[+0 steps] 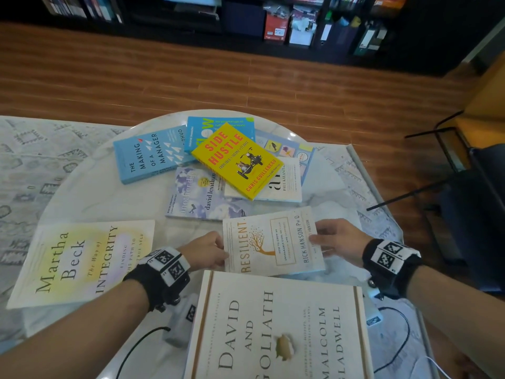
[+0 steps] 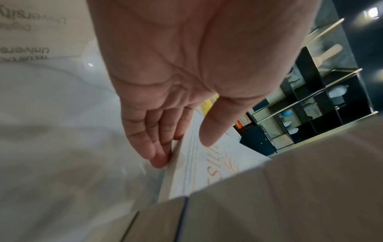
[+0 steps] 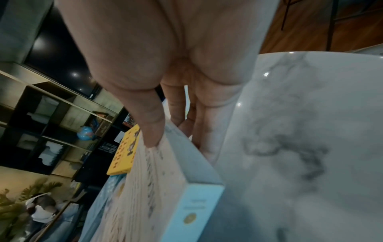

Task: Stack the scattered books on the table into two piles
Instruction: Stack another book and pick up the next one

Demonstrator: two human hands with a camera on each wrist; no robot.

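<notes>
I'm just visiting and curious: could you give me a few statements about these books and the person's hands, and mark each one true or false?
1. Both hands hold the Resilient book, the left hand at one end and the right hand at the other. True.
2. The yellow Side Hustle book lies alone on bare table. False: it rests on top of other books.
3. The David and Goliath book is the book nearest the person. True.
4. The Martha Beck book lies to the right of the right hand. False: it lies left of the left hand.
5. The table has a dark wooden top. False: its top is pale and marble-like; the floor is wood.
</notes>
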